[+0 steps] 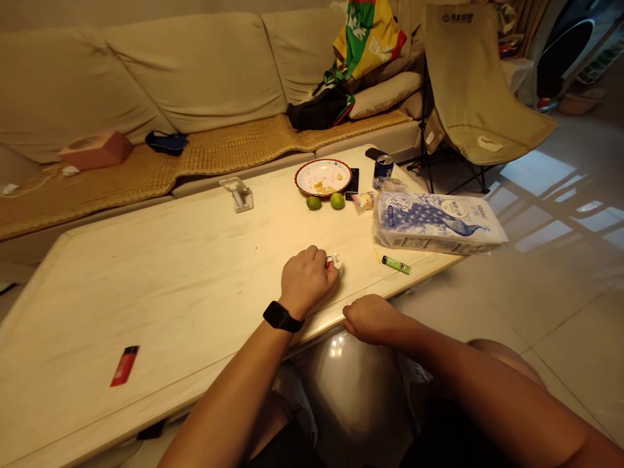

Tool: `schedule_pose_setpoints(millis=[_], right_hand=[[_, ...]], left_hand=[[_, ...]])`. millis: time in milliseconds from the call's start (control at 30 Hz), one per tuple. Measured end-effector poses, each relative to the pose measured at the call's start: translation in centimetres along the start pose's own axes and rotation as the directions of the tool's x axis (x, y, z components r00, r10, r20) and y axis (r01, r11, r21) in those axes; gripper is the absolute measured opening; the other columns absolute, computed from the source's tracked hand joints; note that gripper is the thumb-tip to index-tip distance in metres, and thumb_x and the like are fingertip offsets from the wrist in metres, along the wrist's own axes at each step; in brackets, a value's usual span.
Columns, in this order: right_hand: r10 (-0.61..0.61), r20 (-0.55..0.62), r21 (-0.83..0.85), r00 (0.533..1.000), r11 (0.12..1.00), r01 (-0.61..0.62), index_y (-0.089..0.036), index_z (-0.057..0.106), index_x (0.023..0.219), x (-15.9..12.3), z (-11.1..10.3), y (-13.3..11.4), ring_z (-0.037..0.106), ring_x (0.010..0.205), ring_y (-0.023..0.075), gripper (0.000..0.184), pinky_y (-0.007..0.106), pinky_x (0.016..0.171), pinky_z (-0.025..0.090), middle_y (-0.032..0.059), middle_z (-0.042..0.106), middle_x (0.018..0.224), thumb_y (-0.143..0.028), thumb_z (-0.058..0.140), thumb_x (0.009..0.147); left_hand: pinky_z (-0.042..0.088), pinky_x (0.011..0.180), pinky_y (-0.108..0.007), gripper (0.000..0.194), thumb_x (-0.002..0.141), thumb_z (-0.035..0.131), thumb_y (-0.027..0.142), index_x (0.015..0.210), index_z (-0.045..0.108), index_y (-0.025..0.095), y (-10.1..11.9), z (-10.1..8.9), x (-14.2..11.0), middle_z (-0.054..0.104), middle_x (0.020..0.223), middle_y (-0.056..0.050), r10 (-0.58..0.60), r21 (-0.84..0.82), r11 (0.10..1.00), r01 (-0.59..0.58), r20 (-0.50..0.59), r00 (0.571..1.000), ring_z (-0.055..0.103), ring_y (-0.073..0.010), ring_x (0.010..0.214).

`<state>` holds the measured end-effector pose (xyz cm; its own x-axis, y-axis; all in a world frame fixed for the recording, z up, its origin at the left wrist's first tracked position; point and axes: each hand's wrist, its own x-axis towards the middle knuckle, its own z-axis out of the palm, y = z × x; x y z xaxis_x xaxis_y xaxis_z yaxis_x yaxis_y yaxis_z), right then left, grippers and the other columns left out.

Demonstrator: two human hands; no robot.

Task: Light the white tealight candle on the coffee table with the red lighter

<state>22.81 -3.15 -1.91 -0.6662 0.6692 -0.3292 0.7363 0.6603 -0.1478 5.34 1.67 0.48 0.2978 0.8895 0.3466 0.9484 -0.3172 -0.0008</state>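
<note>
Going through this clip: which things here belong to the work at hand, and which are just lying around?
Work at hand:
left hand on a small white-and-red object
right hand at the table edge

Lying about:
green lighter
red lighter
two limes
plate
blue can
tissue pack

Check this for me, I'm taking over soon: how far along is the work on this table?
Done, seemingly: a red lighter lies apart on the table. In hand: the left hand is at a small white-and-red object; the right hand rests at the table's edge. Left: a green lighter lies beside the peacock-printed tissue pack, away from both hands.
</note>
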Motion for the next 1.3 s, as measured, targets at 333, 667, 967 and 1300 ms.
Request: schedule_pose_setpoints(millis=[333, 667, 967, 1300], right_hand=[[-0.007, 0.000, -0.007, 1.000, 1.000, 0.007, -0.014, 0.072, 0.102, 0.0, 0.0, 0.0, 0.072, 0.088, 0.0277, 0.038, 0.034, 0.073, 0.050, 0.0152, 0.076, 0.091, -0.040, 0.045, 0.099], [-0.006, 0.012, -0.005, 1.000, 1.000, 0.006, -0.013, 0.072, 0.102, 0.0, 0.0, 0.1, 0.072, 0.088, 0.0286, 0.040, 0.035, 0.074, 0.051, 0.0163, 0.075, 0.091, -0.041, 0.043, 0.099], [0.006, 0.030, 0.010, 1.000, 1.000, -0.007, -0.013, 0.072, 0.101, 0.2, -0.1, 0.0, 0.071, 0.089, 0.0288, 0.040, 0.036, 0.075, 0.051, 0.0168, 0.075, 0.092, -0.042, 0.045, 0.098], [0.003, 0.022, 0.016, 1.000, 1.000, -0.004, -0.013, 0.074, 0.099, 0.3, -0.1, 0.2, 0.072, 0.089, 0.0293, 0.041, 0.036, 0.074, 0.051, 0.0164, 0.076, 0.091, -0.041, 0.044, 0.097]], left_hand=[[0.037, 0.064, -0.036, 0.024, 0.091, 0.048, 0.035, 0.083, 0.062, 0.018, -0.1, 0.0, 0.1, 0.062, 0.084, -0.010, 0.004, 0.013, 1.000, -0.004, 0.007, 1.000, 0.057, -0.0227, 0.076], [0.037, 0.064, -0.034, 0.029, 0.092, 0.047, 0.043, 0.080, 0.059, 0.020, -1.0, -0.4, -0.9, 0.061, 0.080, -0.007, -0.058, -0.068, 0.996, 0.054, -0.068, 0.996, 0.055, -0.0204, 0.074], [0.038, 0.064, -0.032, 0.031, 0.092, 0.048, 0.049, 0.082, 0.057, 0.020, -3.4, -0.6, -2.5, 0.062, 0.081, -0.006, -0.137, -0.069, 0.989, 0.133, -0.050, 0.989, 0.057, -0.0197, 0.075], [0.037, 0.063, -0.033, 0.030, 0.092, 0.048, 0.048, 0.081, 0.056, 0.021, -4.2, -0.8, -3.0, 0.061, 0.082, -0.005, -0.164, -0.084, 0.983, 0.161, -0.039, 0.986, 0.056, -0.0195, 0.074]])
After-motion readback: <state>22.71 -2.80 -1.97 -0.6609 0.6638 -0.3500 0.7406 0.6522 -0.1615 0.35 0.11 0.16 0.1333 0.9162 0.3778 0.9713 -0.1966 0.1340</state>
